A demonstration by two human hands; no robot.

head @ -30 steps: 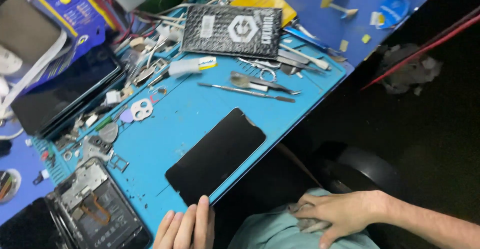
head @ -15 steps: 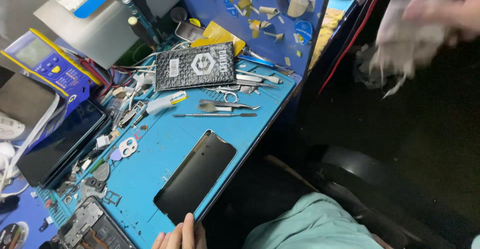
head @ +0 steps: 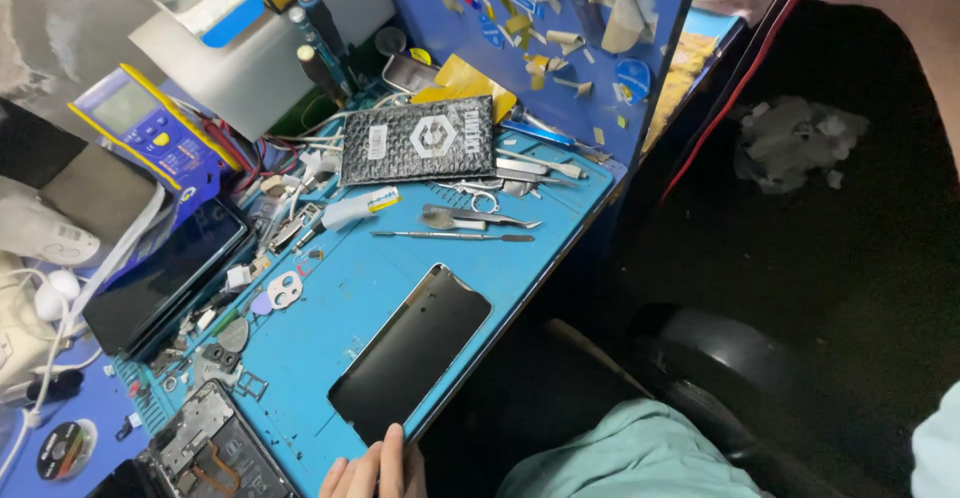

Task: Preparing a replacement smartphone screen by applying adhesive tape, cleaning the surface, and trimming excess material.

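A black phone screen (head: 412, 351) lies flat on the blue work mat (head: 340, 303), near its front edge. At the bottom edge of the view, the fingertips of my left hand (head: 375, 468) rest flat against the screen's near end and grip nothing. My right hand itself is out of view; only a strip of my forearm (head: 900, 8) shows at the top right corner. An opened phone body (head: 205, 453) with bare circuitry lies left of my left hand.
Tweezers and a thin metal spudger (head: 455, 235) lie beyond the screen, with a black padded pouch (head: 420, 141) behind them. A yellow multimeter (head: 150, 133) and a dark tablet (head: 165, 278) sit at the left. Crumpled tissue (head: 795, 143) lies on the dark floor. A round black stool (head: 720, 358) is right of the mat.
My right hand rose from my lap holding crumpled tissue, went up to the right and left the view. My left hand stayed at the screen's near end.
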